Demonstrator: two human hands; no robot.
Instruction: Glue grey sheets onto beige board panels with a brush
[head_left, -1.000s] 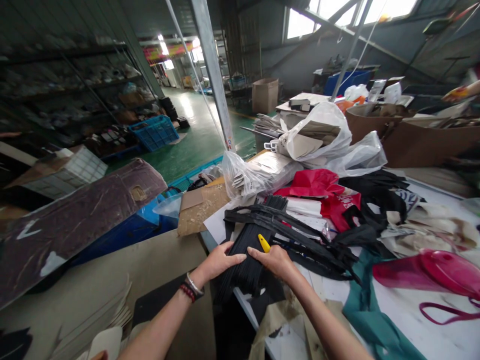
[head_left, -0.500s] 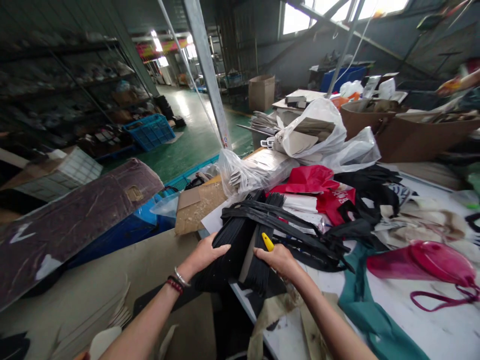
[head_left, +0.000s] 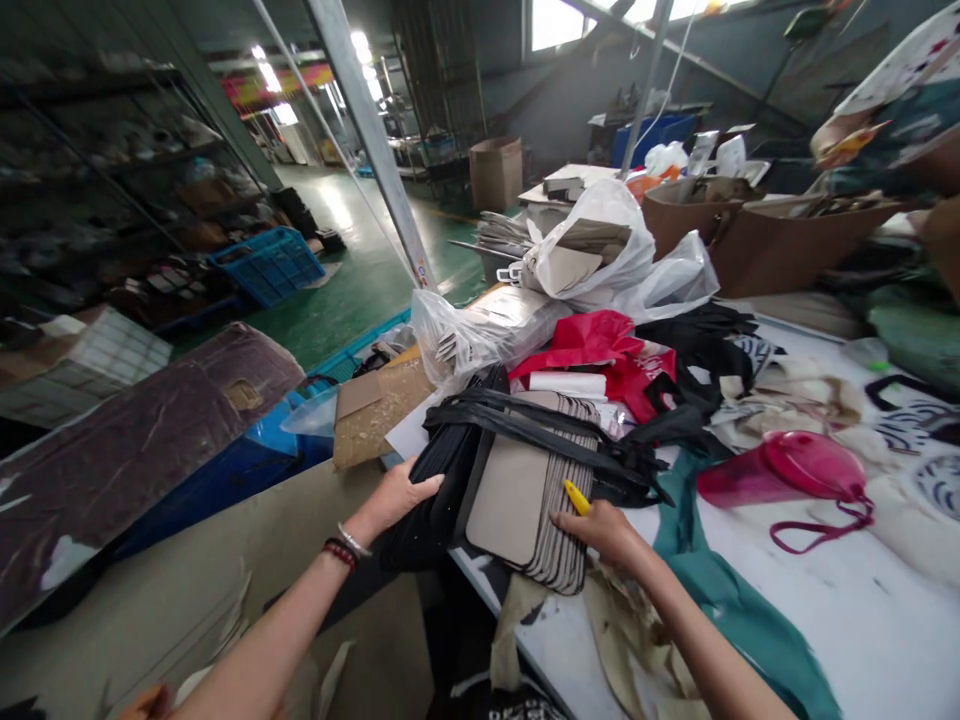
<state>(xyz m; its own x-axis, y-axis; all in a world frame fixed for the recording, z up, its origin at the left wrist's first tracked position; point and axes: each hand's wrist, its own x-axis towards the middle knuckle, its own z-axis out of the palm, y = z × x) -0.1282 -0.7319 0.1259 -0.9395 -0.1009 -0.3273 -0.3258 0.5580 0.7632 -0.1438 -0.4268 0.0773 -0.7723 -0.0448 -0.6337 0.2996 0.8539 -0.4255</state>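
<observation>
At far left, a large dark brown board point(head_left: 142, 430) leans over a blue bin point(head_left: 225, 500), with a blue plastic crate point(head_left: 266, 265) on the green floor point(head_left: 352, 270) beyond it. A beige board point(head_left: 187, 590) lies below the person's left arm. The left hand point(head_left: 394, 500) lies open and palm down on a bundle of black bag pieces point(head_left: 439, 490), not clenched. This bundle and a stack of tan cut panels point(head_left: 517, 490) sit together at the near edge of the white work table point(head_left: 847, 610), with the black side reaching past that edge. Black straps point(head_left: 525, 420) cross the top of the stack. The right hand point(head_left: 596, 530) has its fingers extended against the stack's lower right side, also unclenched, just beside a small yellow handle point(head_left: 576, 496). Behind the stack are a clear plastic bag of cut pieces point(head_left: 465, 335), a red bag point(head_left: 577, 345) and a white bag point(head_left: 592, 240). Further right on the table lie a teal strip point(head_left: 720, 570) and a magenta plastic piece point(head_left: 795, 465) with a strap loop point(head_left: 821, 535). Brown panels point(head_left: 780, 240) are heaped beyond them, and a co-worker's patterned sleeve point(head_left: 892, 100) shows at the top right corner.
</observation>
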